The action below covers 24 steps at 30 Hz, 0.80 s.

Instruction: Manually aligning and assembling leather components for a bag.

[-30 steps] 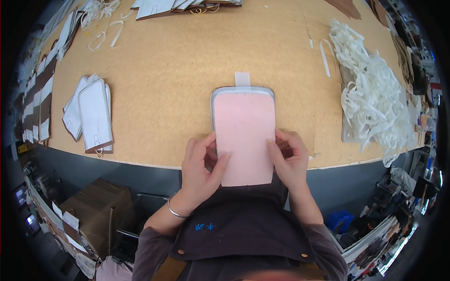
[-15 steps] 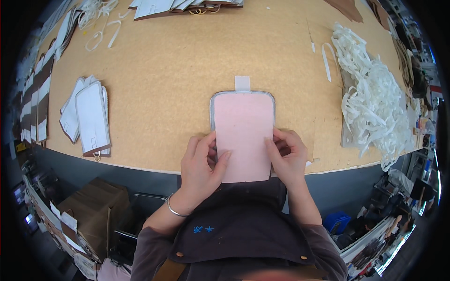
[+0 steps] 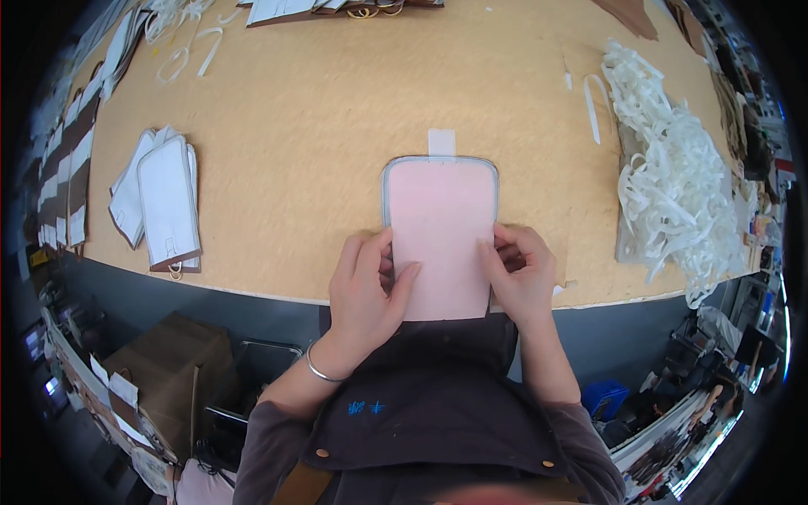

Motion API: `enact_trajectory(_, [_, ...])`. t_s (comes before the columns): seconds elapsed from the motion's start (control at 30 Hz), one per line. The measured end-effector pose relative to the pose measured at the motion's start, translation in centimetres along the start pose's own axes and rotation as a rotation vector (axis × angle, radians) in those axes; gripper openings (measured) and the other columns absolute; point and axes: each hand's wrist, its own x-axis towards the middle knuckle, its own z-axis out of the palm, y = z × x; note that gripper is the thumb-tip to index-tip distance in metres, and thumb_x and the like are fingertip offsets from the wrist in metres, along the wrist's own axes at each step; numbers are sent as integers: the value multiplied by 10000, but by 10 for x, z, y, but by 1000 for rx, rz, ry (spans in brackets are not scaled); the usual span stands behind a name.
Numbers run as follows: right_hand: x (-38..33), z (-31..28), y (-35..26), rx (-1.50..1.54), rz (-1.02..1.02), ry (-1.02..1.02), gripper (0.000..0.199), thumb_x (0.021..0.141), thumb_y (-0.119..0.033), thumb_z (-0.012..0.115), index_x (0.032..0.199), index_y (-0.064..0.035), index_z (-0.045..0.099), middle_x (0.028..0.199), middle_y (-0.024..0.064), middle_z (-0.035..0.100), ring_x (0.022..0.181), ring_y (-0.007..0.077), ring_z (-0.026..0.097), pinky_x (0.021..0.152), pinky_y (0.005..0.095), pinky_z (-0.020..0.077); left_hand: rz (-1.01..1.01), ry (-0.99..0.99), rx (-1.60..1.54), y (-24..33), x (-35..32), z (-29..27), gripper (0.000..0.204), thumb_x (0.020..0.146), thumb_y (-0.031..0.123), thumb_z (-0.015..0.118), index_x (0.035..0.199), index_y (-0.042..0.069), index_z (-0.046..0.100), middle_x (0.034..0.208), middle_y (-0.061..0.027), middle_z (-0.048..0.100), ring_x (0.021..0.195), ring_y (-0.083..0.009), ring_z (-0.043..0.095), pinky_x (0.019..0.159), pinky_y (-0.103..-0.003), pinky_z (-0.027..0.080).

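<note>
A pink, round-cornered panel (image 3: pixel 443 202) lies over a slightly larger grey-edged piece, its near end reaching the table's front edge. From the far edge sticks out a short pale tab (image 3: pixel 441 142). My left hand (image 3: pixel 368 282) grips the left side of the panel, thumb on the pink face and fingers curled at the edge. On the opposite side my right hand (image 3: pixel 523 269) pinches the border the same way, thumb on top. The fingertips beneath the panel are partly hidden.
White tape (image 3: pixel 673 177) heaps at the right of the brown table (image 3: pixel 320 168). At left lie white panels with brown trim (image 3: pixel 167 198); more stacked panels (image 3: pixel 337 8) sit at the far edge. A brown box (image 3: pixel 181 370) stands below the table, left.
Both hands keep their hold on the pink panel with hardly any change. The whole view has shifted slightly, so the scene sits a little higher and further right.
</note>
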Motion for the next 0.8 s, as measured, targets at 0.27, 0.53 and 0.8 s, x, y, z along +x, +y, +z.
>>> enact_trajectory(0.27, [4,-1,7,-22,19,3,190,754,-62,701,910,28,640,752,72,625,598,100,589,546,215,480,-73,-14,-24,-2,8,-1,378,708,115,741,1019,-12,568,840,-86,531,639,-167,585,563,-263,501])
enact_trajectory(0.53, [11,-1,4,53,47,-14,227,775,-102,700,923,59,639,732,69,645,603,85,589,556,219,485,-62,30,-37,-7,10,1,351,676,142,762,949,-8,600,801,-76,563,618,-163,604,559,-271,512])
enact_trajectory(0.8, [10,-1,4,0,100,5,254,779,-119,695,944,64,635,722,75,650,616,95,601,584,224,495,-91,7,-23,-5,8,3,366,705,129,768,985,-42,604,859,-85,560,684,-146,604,609,-252,530])
